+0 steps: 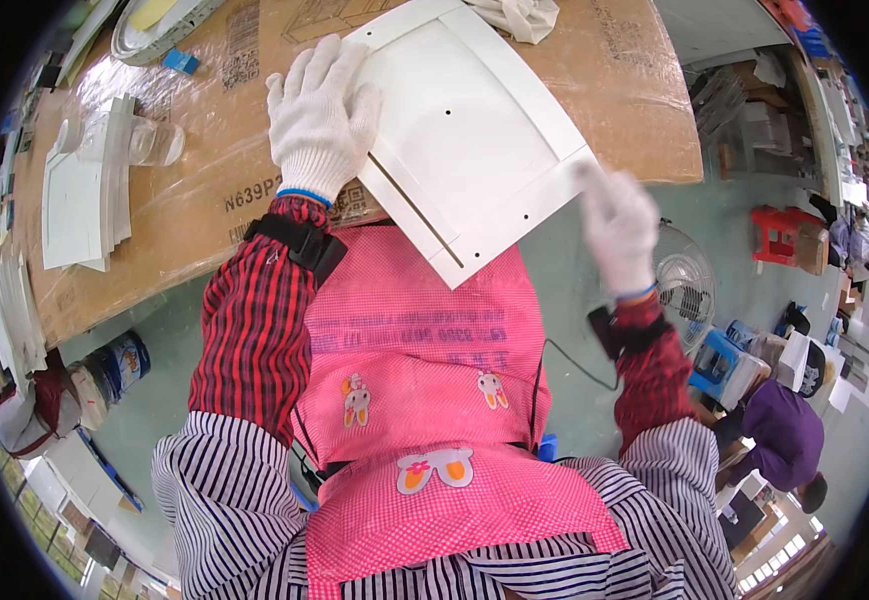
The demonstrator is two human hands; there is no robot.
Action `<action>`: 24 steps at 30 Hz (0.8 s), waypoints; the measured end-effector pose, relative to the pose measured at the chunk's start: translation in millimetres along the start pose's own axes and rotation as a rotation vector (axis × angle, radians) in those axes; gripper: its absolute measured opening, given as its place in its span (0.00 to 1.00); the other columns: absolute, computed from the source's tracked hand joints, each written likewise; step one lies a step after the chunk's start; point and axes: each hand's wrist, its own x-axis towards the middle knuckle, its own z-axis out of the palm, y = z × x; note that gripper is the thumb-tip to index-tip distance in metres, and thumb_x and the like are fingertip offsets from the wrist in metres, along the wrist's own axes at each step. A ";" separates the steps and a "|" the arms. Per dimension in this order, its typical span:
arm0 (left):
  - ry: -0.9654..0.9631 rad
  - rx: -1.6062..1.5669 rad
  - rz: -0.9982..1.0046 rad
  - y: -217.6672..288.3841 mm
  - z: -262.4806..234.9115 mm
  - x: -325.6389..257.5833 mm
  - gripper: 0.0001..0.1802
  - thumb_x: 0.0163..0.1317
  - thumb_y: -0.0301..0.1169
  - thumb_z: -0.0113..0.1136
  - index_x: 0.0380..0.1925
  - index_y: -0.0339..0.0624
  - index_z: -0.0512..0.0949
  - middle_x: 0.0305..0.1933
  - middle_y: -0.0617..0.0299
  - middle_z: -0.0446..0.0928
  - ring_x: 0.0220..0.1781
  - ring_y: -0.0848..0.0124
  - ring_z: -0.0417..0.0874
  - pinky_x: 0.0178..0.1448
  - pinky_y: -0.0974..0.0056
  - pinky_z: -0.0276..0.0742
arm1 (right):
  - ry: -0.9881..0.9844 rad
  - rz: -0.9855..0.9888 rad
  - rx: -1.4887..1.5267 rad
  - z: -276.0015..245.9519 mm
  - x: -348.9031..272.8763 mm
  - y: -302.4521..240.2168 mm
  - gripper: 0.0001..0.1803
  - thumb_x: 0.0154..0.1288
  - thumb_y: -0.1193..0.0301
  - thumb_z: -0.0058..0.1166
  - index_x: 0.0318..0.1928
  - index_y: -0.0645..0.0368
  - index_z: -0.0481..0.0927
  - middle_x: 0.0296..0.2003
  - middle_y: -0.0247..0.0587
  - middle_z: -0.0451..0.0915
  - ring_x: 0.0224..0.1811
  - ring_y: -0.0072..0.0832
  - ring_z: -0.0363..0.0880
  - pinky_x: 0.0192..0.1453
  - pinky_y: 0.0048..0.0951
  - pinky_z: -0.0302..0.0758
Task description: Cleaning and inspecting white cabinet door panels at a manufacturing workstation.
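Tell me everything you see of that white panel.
The white panel, perhaps painted wood, has raised borders, small dark holes and a long groove. It lies askew on cardboard, its near corner overhanging. The gloved left hand rests at its left edge; the blurred right hand is at its right corner, contact unclear.

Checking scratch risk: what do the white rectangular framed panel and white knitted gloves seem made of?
Panel: perhaps painted wood or fibreboard, smooth, low-sheen; evenly white, no visible grain. Gloves: probably cotton or a blend, matte; the left cuff looks ribbed.
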 end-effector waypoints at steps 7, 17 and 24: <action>0.026 -0.006 0.015 1.9 -1.1 1.3 0.29 0.70 0.45 0.62 0.70 0.58 0.78 0.78 0.59 0.73 0.80 0.54 0.70 0.85 0.43 0.55 | 0.139 -0.082 -0.139 4.4 -0.6 -19.5 0.12 0.69 0.70 0.64 0.51 0.49 0.88 0.31 0.37 0.81 0.32 0.39 0.84 0.35 0.38 0.80; 0.087 -0.003 0.066 -0.9 5.1 2.2 0.28 0.69 0.45 0.59 0.69 0.56 0.78 0.75 0.57 0.75 0.77 0.54 0.73 0.82 0.37 0.58 | 0.162 -0.129 -0.266 10.6 -19.6 -33.5 0.18 0.68 0.68 0.61 0.57 0.43 0.82 0.32 0.31 0.75 0.28 0.31 0.78 0.25 0.32 0.73; 0.030 0.026 0.018 -4.5 1.6 -1.5 0.27 0.71 0.44 0.59 0.70 0.58 0.78 0.78 0.60 0.73 0.80 0.56 0.69 0.84 0.43 0.56 | 0.028 -0.281 0.254 -12.8 -43.8 -122.8 0.12 0.64 0.76 0.58 0.43 0.43 0.86 0.27 0.28 0.77 0.26 0.33 0.79 0.28 0.34 0.76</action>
